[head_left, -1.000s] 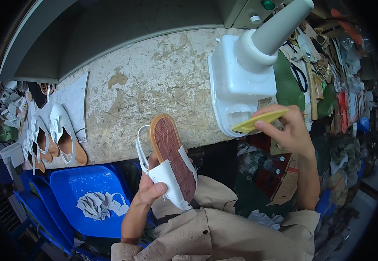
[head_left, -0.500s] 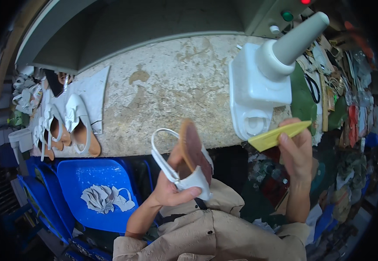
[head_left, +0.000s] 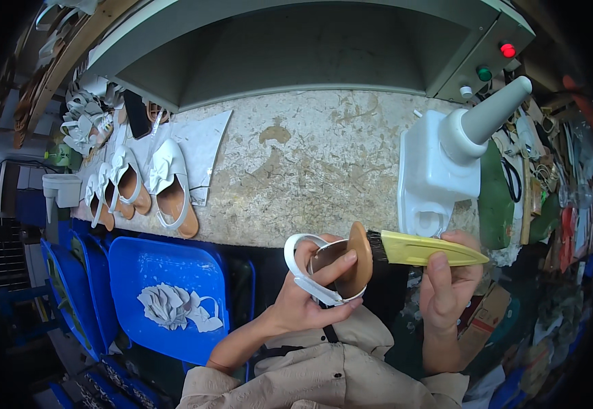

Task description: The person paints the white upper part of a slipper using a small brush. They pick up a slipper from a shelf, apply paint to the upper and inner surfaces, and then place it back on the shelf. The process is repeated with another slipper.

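Gripped in left hand (head_left: 301, 300): white-strapped, tan-soled sandal (head_left: 362, 253), held nearly edge-on, with underside turned toward right hand (head_left: 449, 281). Pinched in right hand: yellow-handled, black-bristled brush (head_left: 412, 251), reaching leftward toward left hand, long axis roughly square to underside; unclear whether touching.

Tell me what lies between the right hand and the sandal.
In the head view, a yellow-handled brush, gripped by the right hand, lies there, its dark bristles facing the sandal; whether they touch is unclear.

No readable text — anywhere.
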Available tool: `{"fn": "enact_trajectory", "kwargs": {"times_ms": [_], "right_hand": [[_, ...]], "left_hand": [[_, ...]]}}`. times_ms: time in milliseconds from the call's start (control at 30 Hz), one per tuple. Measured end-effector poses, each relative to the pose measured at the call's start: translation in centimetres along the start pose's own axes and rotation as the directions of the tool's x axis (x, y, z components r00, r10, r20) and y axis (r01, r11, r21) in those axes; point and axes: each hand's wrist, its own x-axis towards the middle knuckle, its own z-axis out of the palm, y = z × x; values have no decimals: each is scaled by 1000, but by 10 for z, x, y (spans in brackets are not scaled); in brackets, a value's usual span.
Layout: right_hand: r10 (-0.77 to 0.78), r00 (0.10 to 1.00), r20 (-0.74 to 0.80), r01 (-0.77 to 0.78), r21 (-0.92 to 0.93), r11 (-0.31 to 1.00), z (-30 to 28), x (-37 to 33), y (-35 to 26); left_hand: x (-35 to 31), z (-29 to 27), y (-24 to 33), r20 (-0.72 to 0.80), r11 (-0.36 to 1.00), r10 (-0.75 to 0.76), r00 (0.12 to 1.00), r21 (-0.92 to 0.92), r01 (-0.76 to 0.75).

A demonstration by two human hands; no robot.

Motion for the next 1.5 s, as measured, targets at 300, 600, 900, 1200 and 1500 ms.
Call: {"fn": "enact_trajectory", "kwargs": {"times_ms": [300,600,900,1200,1500], "right_hand": [[-177,972,153,190,-75,979,-14,-4,1],[-389,876,287,412,-24,911,-24,-5,24],[-431,830,354,491,-96,866,-28,-9,29],[-354,823,445,440,-104,892,-32,3,13],[-122,908,401,164,-71,984,-22,21,-3]], "left_hand": [[10,-6,13,-27,999,-33,999,33,34],[7,-11,21,65,985,-87,994,-141,95],[7,-19,26,110,957,-157,981,-227,179],[1,-19,21,132,916,-217,967,-316,249],[-2,-20,19,169,895,-224,960,-355,271]]}}
